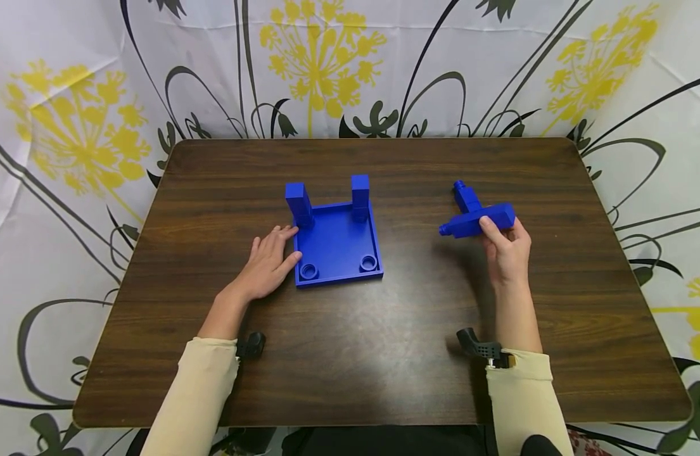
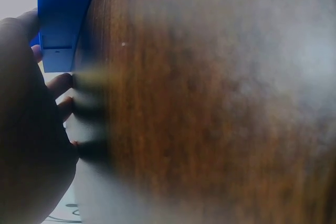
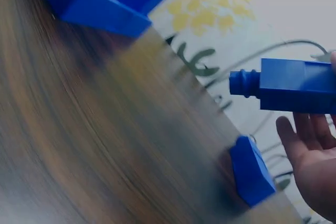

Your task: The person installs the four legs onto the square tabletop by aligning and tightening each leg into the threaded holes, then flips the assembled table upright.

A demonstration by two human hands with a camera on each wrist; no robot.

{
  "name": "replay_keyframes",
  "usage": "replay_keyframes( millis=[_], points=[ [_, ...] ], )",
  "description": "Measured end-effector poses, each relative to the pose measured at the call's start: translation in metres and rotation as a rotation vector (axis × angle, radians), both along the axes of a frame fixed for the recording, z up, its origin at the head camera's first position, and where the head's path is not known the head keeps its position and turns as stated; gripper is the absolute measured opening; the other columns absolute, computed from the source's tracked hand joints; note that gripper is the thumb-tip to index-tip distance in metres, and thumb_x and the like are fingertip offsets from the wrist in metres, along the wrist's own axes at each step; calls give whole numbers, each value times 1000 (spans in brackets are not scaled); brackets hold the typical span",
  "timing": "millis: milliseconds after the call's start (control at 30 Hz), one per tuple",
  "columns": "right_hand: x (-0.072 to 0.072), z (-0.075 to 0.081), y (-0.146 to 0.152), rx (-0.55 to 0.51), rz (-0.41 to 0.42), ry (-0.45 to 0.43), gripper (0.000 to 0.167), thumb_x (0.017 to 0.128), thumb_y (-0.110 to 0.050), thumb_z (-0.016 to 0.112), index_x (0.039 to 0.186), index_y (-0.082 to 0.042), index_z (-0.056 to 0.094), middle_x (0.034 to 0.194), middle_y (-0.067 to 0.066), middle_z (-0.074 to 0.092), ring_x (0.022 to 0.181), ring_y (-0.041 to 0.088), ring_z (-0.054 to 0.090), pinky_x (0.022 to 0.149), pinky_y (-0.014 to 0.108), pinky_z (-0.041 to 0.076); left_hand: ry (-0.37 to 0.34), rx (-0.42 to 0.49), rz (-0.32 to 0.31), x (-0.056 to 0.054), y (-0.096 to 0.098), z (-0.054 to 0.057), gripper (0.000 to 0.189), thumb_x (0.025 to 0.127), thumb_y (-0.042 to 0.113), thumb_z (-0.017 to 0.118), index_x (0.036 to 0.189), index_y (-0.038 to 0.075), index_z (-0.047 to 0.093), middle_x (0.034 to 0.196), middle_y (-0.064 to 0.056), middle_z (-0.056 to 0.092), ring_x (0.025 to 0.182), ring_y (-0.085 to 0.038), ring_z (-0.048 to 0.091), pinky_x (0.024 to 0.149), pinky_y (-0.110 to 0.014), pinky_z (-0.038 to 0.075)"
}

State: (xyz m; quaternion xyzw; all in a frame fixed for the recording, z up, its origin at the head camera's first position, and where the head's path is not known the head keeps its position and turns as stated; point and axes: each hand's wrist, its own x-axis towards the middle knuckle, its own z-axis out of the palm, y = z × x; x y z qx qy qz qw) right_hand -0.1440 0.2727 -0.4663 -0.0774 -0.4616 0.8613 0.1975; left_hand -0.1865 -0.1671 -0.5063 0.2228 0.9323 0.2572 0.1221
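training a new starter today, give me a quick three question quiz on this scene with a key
1. How many blue legs stand in the square tray?
2. True or false: the left hand is gripping a loose leg.
3. In the head view, the held leg in the right hand has its narrow end pointing: a) toward the tray, b) away from the tray, c) straight up.

Key:
1. Two.
2. False; its fingers are at the tray's left edge.
3. a.
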Motion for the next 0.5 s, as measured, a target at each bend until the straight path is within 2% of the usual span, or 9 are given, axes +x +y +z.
replay_keyframes(
  millis=[100,233,367,500],
  points=[
    [0,1,-12,-5,61,25,18,86,5,69,103,1,66,95,12,64,86,21,65,77,32,55,4,4,-2,0,1,0,61,105,47,34,156,16,17,161,-16,16,149,-33,3,112,-62,-5],
    [-3,5,-32,42,154,9,28,89,0,68,116,0,62,104,11,64,93,21,65,81,33,54,4,3,-3,0,1,-1,62,105,47,34,156,16,17,161,-16,16,149,-34,3,111,-62,-5],
    [-9,10,-58,125,249,-9,26,91,2,65,116,-3,62,108,9,65,95,17,64,81,32,54,-1,2,-3,0,1,-1,62,105,47,35,156,16,17,161,-16,16,149,-34,3,111,-63,-5],
    [-18,11,-92,246,344,-16,25,89,7,64,113,-1,65,102,5,69,90,15,65,79,28,53,1,2,-4,-1,0,-1,62,105,47,35,156,16,17,161,-16,16,149,-34,3,111,-63,-5]
  ],
)
